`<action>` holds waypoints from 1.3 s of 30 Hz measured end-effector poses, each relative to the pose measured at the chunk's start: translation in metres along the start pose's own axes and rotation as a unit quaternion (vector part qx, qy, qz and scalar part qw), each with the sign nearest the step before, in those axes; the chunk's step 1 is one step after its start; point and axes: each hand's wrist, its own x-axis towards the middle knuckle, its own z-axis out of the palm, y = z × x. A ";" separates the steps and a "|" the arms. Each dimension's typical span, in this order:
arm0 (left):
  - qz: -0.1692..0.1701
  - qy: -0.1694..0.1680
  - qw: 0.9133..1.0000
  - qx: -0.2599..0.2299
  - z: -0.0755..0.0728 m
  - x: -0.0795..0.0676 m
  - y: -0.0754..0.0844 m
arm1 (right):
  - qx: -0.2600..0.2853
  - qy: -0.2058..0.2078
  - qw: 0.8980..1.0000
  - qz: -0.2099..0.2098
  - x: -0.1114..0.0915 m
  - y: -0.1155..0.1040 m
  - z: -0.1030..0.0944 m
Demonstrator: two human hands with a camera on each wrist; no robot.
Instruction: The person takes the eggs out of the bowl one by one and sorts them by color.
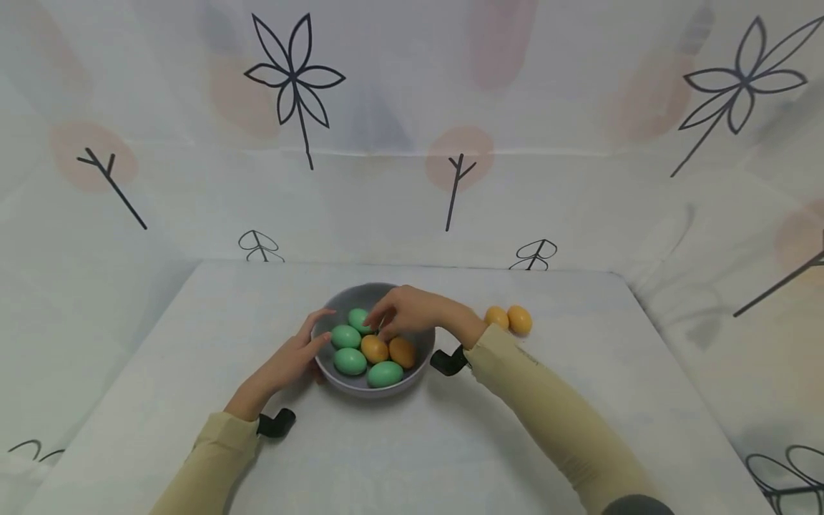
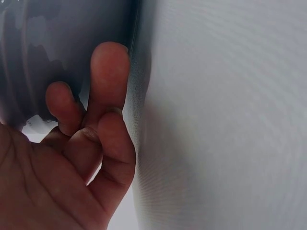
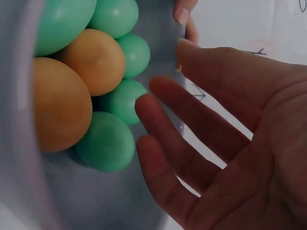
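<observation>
- At left, a person's left hand (image 1: 299, 352) held the rim of a grey bowl (image 1: 370, 292), its thumb and a finger over the edge and other fingers against the outer side.
- At centre, the bowl stood upright on a white table (image 1: 367, 458). Inside lay five green eggs (image 3: 104, 142), one of them hidden in the head view, and, toward the bowl's right side, two orange eggs (image 1: 402, 352).
- Over the bowl's right part reached the right hand (image 1: 415, 312), palm down with fingers loosely bent above the eggs; the right wrist view showed nothing in its grasp.
- Farther right, beyond the right forearm, two more orange eggs (image 1: 520, 320) lay side by side on the table, one partly covered by the arm.
- The gathering seemed well along: seven eggs sat in the bowl, while two lay outside.
</observation>
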 end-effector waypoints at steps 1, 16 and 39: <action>0.001 0.000 1.000 0.001 0.000 0.000 0.000 | 0.014 -0.006 1.000 0.002 0.004 0.001 0.000; -0.005 -0.008 1.000 0.009 0.003 0.003 0.004 | 0.136 -0.078 0.987 0.031 0.031 0.022 0.004; -0.008 0.000 1.000 -0.003 0.001 -0.001 0.002 | 0.059 -0.111 0.990 0.068 0.037 0.021 0.011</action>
